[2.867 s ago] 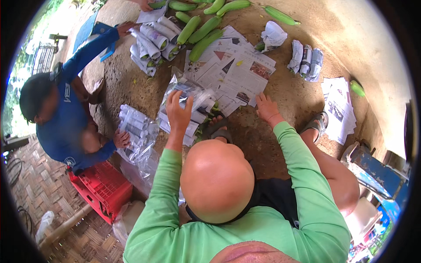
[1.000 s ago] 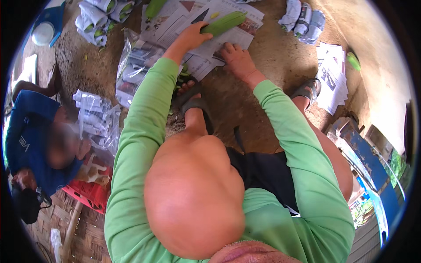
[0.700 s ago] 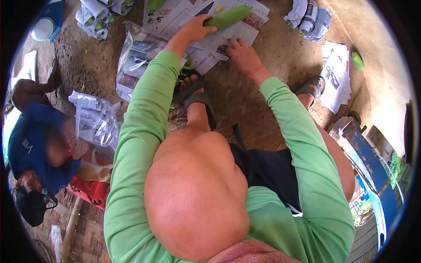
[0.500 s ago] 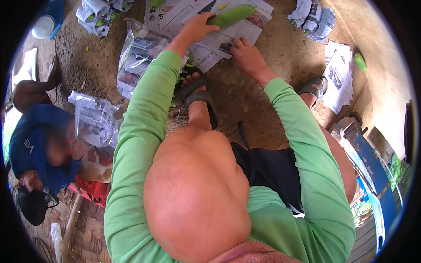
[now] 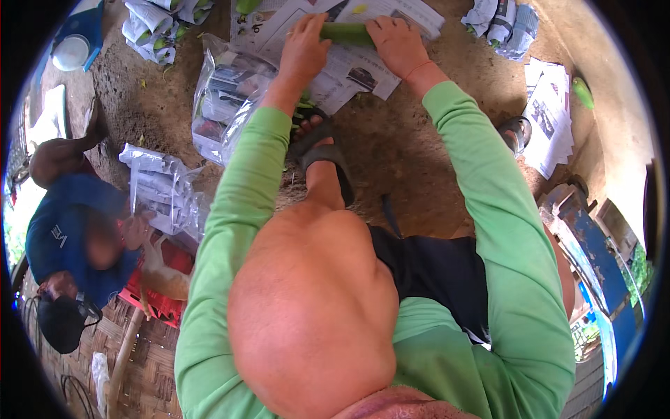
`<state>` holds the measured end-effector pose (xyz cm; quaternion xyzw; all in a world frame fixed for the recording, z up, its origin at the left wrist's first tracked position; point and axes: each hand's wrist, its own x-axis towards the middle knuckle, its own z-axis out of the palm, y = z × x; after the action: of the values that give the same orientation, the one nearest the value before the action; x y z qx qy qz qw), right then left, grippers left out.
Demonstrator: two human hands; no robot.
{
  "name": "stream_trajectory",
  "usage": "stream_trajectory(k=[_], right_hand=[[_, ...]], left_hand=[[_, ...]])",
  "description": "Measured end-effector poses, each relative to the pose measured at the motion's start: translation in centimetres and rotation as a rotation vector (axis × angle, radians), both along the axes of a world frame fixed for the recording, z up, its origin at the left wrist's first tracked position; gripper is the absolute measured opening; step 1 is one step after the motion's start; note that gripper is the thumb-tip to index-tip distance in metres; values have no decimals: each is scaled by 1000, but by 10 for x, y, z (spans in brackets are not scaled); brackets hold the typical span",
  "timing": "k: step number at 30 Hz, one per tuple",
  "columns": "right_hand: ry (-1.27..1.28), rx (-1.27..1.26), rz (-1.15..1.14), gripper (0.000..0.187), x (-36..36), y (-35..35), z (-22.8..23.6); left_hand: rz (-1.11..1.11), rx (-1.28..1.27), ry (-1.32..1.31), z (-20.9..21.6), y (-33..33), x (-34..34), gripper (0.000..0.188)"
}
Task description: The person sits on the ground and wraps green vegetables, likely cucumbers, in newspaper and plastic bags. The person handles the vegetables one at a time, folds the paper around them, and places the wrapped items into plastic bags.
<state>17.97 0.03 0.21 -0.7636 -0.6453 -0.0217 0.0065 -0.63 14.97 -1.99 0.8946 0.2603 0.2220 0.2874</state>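
A long green cucumber (image 5: 347,33) lies level across the printed newspaper sheets (image 5: 349,77) on the ground, between my hands. My left hand (image 5: 305,52) is closed round its left end. Over the right end, my right hand (image 5: 400,46) grips with bent fingers and covers that tip. Both hands are above the overlapping sheets; whether paper is pinched under the fingers I cannot tell. Beside my left forearm stands a clear plastic bag (image 5: 227,98) holding newspaper-wrapped bundles. Another green cucumber (image 5: 248,5) shows at the top edge.
Newspaper-wrapped bundles lie at the upper left (image 5: 150,31) and upper right (image 5: 501,26). A stack of newspaper sheets (image 5: 548,119) is by my right sandal, with a loose cucumber (image 5: 582,92) beyond. At left, a person in blue (image 5: 70,230) holds a clear bag of wrapped bundles (image 5: 164,188).
My right hand has moved up from the paper onto the cucumber's right end. The cucumber has gone from slanted to level, and my left hand has shifted slightly left.
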Motion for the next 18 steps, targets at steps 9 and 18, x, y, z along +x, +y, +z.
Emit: stream_trajectory(k=[9,18], right_hand=[[737,-65,-352,60,27,-46,-9],[666,-191,-407,58,18,-63,-6]], left_hand=[[267,-239,429,16,-27,-13,63],[243,-356,536,8,-24,4,62]])
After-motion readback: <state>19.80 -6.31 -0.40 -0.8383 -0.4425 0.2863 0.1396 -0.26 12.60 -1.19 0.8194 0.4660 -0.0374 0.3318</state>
